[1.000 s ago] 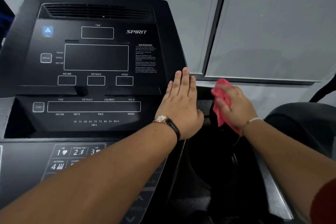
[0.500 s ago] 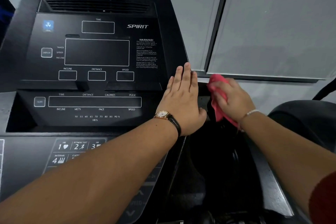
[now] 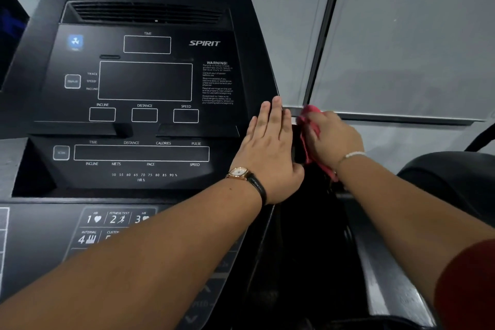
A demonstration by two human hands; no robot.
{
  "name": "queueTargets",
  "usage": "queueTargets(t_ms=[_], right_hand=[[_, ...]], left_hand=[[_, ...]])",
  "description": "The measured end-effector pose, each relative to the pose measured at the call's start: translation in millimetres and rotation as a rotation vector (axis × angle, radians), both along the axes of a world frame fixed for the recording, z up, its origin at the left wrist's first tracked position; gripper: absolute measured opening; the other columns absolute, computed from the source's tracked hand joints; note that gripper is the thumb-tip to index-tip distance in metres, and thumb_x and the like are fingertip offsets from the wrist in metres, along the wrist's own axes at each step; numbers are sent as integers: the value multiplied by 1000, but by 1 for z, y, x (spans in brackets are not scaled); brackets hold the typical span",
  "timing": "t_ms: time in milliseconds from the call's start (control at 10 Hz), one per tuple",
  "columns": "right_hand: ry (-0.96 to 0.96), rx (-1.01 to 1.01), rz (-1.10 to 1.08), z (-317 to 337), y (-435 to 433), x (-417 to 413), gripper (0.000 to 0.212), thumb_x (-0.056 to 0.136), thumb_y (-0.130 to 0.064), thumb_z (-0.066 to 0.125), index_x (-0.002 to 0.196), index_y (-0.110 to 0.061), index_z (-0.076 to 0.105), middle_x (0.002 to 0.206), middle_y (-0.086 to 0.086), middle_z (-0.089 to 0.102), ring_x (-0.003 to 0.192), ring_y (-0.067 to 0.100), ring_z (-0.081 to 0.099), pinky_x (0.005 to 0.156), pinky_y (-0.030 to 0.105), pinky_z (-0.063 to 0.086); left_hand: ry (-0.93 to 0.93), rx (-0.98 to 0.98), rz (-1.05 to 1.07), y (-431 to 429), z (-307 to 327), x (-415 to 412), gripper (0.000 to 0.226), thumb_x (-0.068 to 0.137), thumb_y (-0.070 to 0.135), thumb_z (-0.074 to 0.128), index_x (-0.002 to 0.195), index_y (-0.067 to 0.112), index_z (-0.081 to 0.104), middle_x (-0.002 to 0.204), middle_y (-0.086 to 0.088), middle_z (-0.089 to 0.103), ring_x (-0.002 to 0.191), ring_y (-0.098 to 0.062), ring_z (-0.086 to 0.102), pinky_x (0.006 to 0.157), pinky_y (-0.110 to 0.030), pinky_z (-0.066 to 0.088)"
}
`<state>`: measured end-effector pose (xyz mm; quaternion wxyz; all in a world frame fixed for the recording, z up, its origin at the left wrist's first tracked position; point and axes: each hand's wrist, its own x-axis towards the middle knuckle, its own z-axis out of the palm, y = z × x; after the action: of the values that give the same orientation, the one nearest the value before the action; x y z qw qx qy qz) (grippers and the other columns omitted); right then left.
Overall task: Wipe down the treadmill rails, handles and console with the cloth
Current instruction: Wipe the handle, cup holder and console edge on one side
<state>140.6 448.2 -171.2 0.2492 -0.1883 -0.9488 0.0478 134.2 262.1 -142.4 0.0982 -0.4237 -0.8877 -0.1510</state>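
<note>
- Progress, as a guess, is somewhere midway; the right hand bunches the pink cloth in curled fingers against the right edge of the console, so that edge looks like the part being wiped; no streaks or damp marks show, so I cannot tell whether the display face, the keypad or anything beyond the console is done
- Left hand lies just left of the grip; flat, fingers straight and together, pressed on the console's border, holding nothing; probably a brace
- Cloth: thin, soft, crumpled; a tail hangs below the grip toward a dark recess
- Console: hard matte black plastic, slanted; slatted vent along the top; flat windows outlined in white
- Keypad, below and left of the grip: smooth grey panel
- Watch on a black strap, left wrist; beaded bracelet, right wrist
</note>
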Motion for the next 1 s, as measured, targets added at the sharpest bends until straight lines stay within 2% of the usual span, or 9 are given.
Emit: queueTargets(t_ms=[100,300,400,500,600,700,800,900,1000], right_hand=[[82,-104,-161,-2,-21,2,38,90,-38,40,126,-29,49,122,15,50,101,41,54,81,43,45],[-94,340,240,-49,-11,56,50,82,-46,41,129,-30,41,143,16,42,129,46,38,109,60,22],[-173,237,205,-47,0,64,56,83,-51,35,137,-37,30,153,12,25,137,44,24,110,59,22],[-93,-8,-120,-45,-34,53,70,81,-44,44,145,-40,17,158,10,0,142,39,1,114,54,8],[-266,-93,-71,-51,-76,50,86,89,-46,48,145,-32,-16,149,8,-34,136,40,-27,112,53,-10],[-387,-196,320,-67,-87,84,80,94,-43,42,143,-25,-18,146,3,-38,132,33,-37,114,48,-11],[-452,-512,511,-60,-83,109,62,95,-28,49,148,-25,17,151,-10,-16,140,13,-13,112,24,-1],[-423,-627,528,-47,-89,115,47,89,-19,61,134,-27,50,142,-20,20,135,1,18,110,13,15],[-360,-583,551,-43,-100,122,30,86,-20,66,116,-21,67,132,-20,33,125,0,37,102,6,25]], left_hand=[[-4,4,-1,-1,1,0,82,86,30,38,147,9,-12,152,-9,-29,139,-21,-28,114,-34,-15],[-15,32,-10,-2,2,-1,69,96,30,29,148,9,-10,153,-7,-27,140,-19,-26,113,-31,-15],[-26,40,-10,-2,1,-1,66,97,28,28,148,9,-9,153,-7,-26,140,-18,-25,113,-31,-15],[-32,48,-12,-2,1,-1,65,96,24,28,148,9,-8,154,-7,-25,141,-18,-24,112,-30,-15],[-18,48,-8,-2,1,-1,65,95,23,29,149,9,-6,154,-7,-23,142,-19,-22,113,-31,-13],[2,38,6,-1,-1,-1,66,95,23,30,149,8,-4,155,-9,-21,142,-21,-20,116,-34,-10],[12,34,15,0,0,-1,66,95,24,30,149,9,-5,155,-9,-21,142,-21,-20,117,-35,-8],[19,25,18,0,0,0,66,95,24,30,149,9,-5,155,-9,-21,142,-21,-19,117,-35,-8],[21,22,23,1,0,1,65,95,24,30,149,9,-5,155,-9,-21,143,-22,-19,116,-35,-8]])
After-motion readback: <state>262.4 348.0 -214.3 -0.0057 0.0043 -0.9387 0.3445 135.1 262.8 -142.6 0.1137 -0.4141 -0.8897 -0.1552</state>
